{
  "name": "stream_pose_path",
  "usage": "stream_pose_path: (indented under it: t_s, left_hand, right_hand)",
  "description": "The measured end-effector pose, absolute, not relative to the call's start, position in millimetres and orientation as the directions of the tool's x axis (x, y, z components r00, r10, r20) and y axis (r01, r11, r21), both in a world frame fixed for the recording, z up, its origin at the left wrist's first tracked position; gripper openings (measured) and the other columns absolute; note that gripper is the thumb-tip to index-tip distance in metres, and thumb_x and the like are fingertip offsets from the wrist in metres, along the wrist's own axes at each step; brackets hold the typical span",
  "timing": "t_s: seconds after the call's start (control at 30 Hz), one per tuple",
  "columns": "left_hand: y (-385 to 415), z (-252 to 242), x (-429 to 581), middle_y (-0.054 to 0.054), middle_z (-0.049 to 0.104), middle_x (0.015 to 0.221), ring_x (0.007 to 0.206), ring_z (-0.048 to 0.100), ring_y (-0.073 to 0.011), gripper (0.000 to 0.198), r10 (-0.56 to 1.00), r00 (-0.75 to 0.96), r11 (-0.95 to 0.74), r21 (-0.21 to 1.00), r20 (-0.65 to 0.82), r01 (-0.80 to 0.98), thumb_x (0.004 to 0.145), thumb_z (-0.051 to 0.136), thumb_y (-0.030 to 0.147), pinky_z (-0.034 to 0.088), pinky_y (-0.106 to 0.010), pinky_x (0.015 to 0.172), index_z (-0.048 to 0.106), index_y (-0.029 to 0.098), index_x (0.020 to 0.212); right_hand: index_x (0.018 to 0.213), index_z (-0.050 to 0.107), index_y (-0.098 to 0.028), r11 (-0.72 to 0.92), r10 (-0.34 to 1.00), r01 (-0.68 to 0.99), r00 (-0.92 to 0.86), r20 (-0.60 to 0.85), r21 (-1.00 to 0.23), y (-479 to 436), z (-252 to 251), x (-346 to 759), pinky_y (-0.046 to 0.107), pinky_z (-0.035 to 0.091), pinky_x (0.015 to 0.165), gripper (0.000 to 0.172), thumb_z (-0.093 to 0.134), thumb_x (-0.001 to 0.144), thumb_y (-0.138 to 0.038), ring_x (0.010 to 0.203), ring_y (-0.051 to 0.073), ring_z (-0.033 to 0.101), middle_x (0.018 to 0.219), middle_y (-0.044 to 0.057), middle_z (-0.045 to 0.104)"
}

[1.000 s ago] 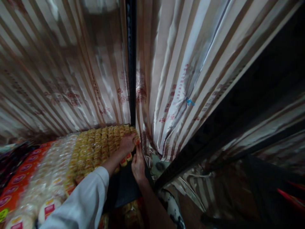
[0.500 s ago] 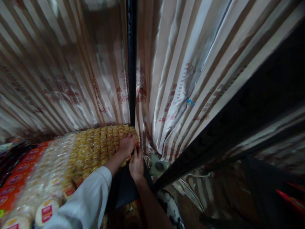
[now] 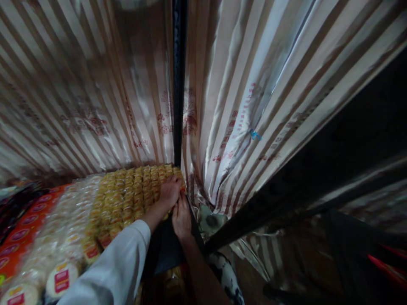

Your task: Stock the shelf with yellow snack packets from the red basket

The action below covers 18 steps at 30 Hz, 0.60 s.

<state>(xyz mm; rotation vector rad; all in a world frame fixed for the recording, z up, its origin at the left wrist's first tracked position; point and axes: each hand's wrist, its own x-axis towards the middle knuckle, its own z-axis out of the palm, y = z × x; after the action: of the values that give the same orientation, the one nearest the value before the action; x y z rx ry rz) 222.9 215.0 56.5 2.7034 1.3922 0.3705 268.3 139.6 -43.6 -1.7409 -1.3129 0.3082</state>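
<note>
Rows of small yellow-wrapped snack packets (image 3: 127,186) stand packed on the dark shelf (image 3: 165,250). At their back right corner my left hand (image 3: 171,192) curls its fingers over a packet in the last row. My right hand (image 3: 182,218) comes up from below, close against the left, its fingers pressed together on the same packet. A bit of that packet's red and yellow wrapper (image 3: 182,189) shows beside the fingertips; most of it is hidden by my hands.
Left of the yellow packets lie clear-wrapped round white cakes (image 3: 62,279) in rows, then an orange-red strip of packs (image 3: 28,220). Striped curtains (image 3: 140,84) hang behind, with a dark post (image 3: 179,84) between them. A dark slanting frame (image 3: 286,190) crosses the right side.
My two hands have drawn slightly closer together at the corner packet. The view has shifted a little; the rows look unchanged.
</note>
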Motion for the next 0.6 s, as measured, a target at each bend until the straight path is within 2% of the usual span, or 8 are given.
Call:
stream_pose_path:
  t_s: [0.13, 0.23, 0.37, 0.5, 0.6]
  left_hand:
    - [205.6, 58.6, 219.5, -0.006, 0.056, 0.104, 0.104, 0.048, -0.0188, 0.021, 0.799, 0.567, -0.599, 0.177, 0.2, 0.781, 0.085, 0.042, 0.015, 0.044, -0.027, 0.082, 0.059, 0.018, 0.097]
    - [190.4, 60.0, 210.5, -0.006, 0.055, 0.11, 0.108, 0.046, -0.0188, 0.024, 0.786, 0.551, -0.614, 0.243, 0.28, 0.751, 0.084, 0.043, 0.015, 0.043, -0.029, 0.089, 0.059, 0.018, 0.101]
    - [149.7, 55.0, 186.2, -0.006, 0.058, 0.111, 0.106, 0.05, -0.0167, 0.028, 0.82, 0.431, -0.571, 0.48, 0.377, 0.666, 0.083, 0.041, 0.012, 0.042, -0.03, 0.095, 0.06, 0.018, 0.102]
    - [78.1, 34.3, 147.7, -0.006, 0.061, 0.101, 0.1, 0.054, -0.0146, 0.03, 0.873, 0.286, -0.488, 0.697, 0.396, 0.526, 0.082, 0.035, 0.009, 0.044, -0.029, 0.092, 0.061, 0.019, 0.095]
    - [16.8, 8.6, 116.8, -0.006, 0.063, 0.091, 0.09, 0.058, -0.0141, 0.028, 0.934, 0.231, -0.353, 0.809, 0.274, 0.469, 0.082, 0.035, 0.011, 0.048, -0.027, 0.083, 0.062, 0.019, 0.086]
  right_hand:
    - [0.13, 0.047, -0.013, 0.008, 0.817, 0.6, 0.457, 0.351, -0.8, 138.0, -46.3, 270.7, 0.042, 0.028, 0.109, 0.048, 0.032, 0.084, -0.017, 0.131, 0.02, 0.033, 0.139, 0.011, 0.042]
    - [0.125, 0.051, -0.012, 0.047, 0.799, 0.586, 0.463, 0.382, -0.809, 139.7, -47.4, 273.3, 0.043, 0.03, 0.108, 0.047, 0.031, 0.083, -0.017, 0.128, 0.02, 0.037, 0.135, 0.013, 0.046]
    - [0.119, 0.053, -0.008, 0.101, 0.797, 0.571, 0.444, 0.41, -0.815, 134.5, -35.4, 274.6, 0.043, 0.035, 0.104, 0.044, 0.028, 0.086, -0.022, 0.121, 0.021, 0.045, 0.127, 0.017, 0.052]
    - [0.117, 0.053, -0.011, 0.176, 0.814, 0.565, 0.377, 0.442, -0.806, 97.3, -10.9, 265.0, 0.04, 0.04, 0.099, 0.04, 0.031, 0.087, -0.025, 0.116, 0.02, 0.05, 0.12, 0.015, 0.057]
    - [0.114, 0.053, -0.014, 0.204, 0.888, 0.447, 0.29, 0.356, -0.871, 49.5, -0.5, 247.4, 0.03, 0.05, 0.079, 0.035, 0.035, 0.089, -0.029, 0.086, 0.016, 0.063, 0.102, 0.011, 0.064]
